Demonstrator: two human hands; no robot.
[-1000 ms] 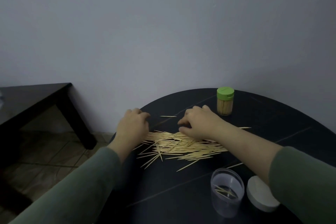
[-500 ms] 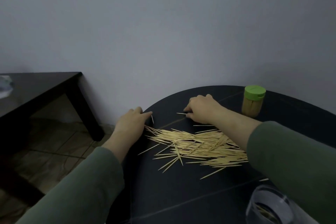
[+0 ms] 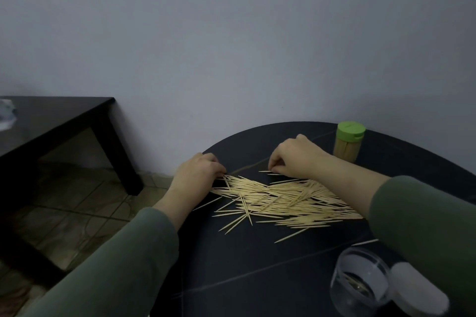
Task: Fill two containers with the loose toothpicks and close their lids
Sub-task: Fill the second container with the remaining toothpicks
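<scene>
At the far left a dark rectangular side table (image 3: 54, 121) is seen against the pale wall, standing apart from the round black table (image 3: 257, 278) that carries everything else. At that table's left edge the left hand (image 3: 197, 175) is laid knuckles-up, its fingers curled down so the tips are set on the left end of the pile of loose pale wooden toothpicks (image 3: 278, 201) — whether any stick is actually gripped cannot be told. The pile is spread across the middle of the table, with a few strays trailing toward the near edge. Toward the far edge the right hand (image 3: 296, 157) is seen with fingers curled, and a single stray toothpick (image 3: 265, 171) appears to be pinched at the fingertips. Just beyond its wrist, near the far-right edge, a clear toothpick jar with a green lid (image 3: 349, 141) stands upright, capped and full. At the near-right edge an open clear plastic container (image 3: 360, 283) is found — a few toothpicks inside — with its white round lid (image 3: 418, 291) lying just beside it.
</scene>
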